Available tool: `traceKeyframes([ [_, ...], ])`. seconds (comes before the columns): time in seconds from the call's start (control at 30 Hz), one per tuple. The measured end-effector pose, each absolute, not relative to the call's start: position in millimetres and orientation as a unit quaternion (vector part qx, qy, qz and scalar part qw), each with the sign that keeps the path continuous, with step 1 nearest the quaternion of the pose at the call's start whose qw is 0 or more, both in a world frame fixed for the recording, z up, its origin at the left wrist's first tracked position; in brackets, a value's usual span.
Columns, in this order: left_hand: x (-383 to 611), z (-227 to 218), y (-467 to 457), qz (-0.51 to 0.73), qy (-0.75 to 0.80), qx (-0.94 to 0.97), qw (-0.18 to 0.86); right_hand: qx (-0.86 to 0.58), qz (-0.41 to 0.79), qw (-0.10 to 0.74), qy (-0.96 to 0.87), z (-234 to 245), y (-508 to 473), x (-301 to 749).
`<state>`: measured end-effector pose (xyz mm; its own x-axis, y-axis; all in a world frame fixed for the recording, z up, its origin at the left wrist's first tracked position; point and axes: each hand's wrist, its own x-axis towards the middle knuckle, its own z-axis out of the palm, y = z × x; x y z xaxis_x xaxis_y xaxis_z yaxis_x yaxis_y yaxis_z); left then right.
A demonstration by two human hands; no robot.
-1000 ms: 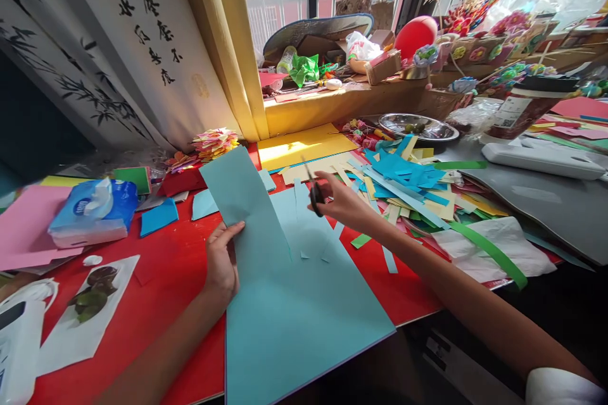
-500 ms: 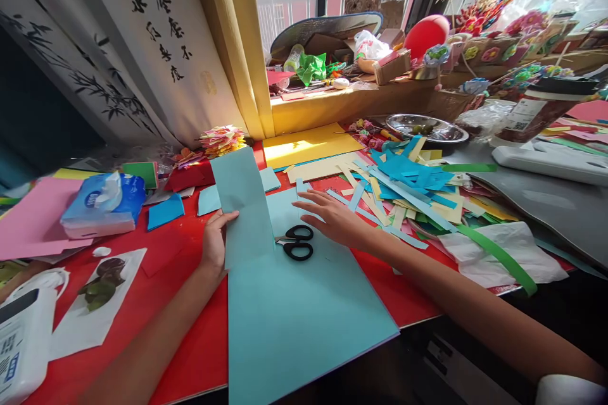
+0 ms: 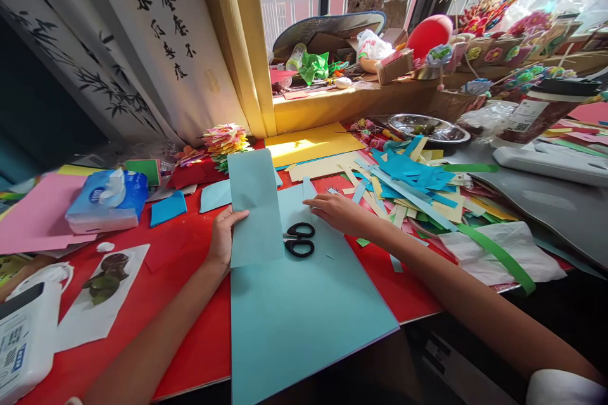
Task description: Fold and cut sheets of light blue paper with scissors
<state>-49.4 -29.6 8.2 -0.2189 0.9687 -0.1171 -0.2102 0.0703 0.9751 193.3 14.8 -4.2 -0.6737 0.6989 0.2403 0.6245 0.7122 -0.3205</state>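
A big light-blue paper sheet (image 3: 304, 310) lies on the red table (image 3: 185, 342) in front of me. My left hand (image 3: 223, 237) grips the left edge of a cut light-blue paper flap (image 3: 254, 202) and holds it upright. Black scissors (image 3: 298, 240) lie on the sheet just right of the flap, untouched. My right hand (image 3: 335, 210) rests on the sheet's far edge beside narrow cut strips, fingers stretched and close together, pointing left.
A heap of blue, yellow and green paper strips (image 3: 413, 186) lies right of my right hand. A tissue pack (image 3: 107, 202) and pink paper (image 3: 38, 212) sit at the left, a white bottle (image 3: 26, 335) at the near left. A yellow sheet (image 3: 311, 142) and metal bowl (image 3: 427, 130) lie beyond.
A second ago my right hand held the scissors up over the sheet. It laid them down on the sheet and now rests at the far edge. The left hand keeps the flap raised.
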Motion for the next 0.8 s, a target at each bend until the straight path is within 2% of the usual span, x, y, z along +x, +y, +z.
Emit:
traceKeyframes([
  [0.33, -46.6, 8.7, -30.3, 0.569, 0.512, 0.38, 0.519, -0.366, 0.038, 0.186, -0.911, -15.8, 25.5, 184.3],
  [0.8, -45.6, 6.7, -29.5, 0.547, 0.531, 0.386, 0.519, -0.418, 0.061, 0.228, -0.877, -21.5, 23.9, 174.9],
])
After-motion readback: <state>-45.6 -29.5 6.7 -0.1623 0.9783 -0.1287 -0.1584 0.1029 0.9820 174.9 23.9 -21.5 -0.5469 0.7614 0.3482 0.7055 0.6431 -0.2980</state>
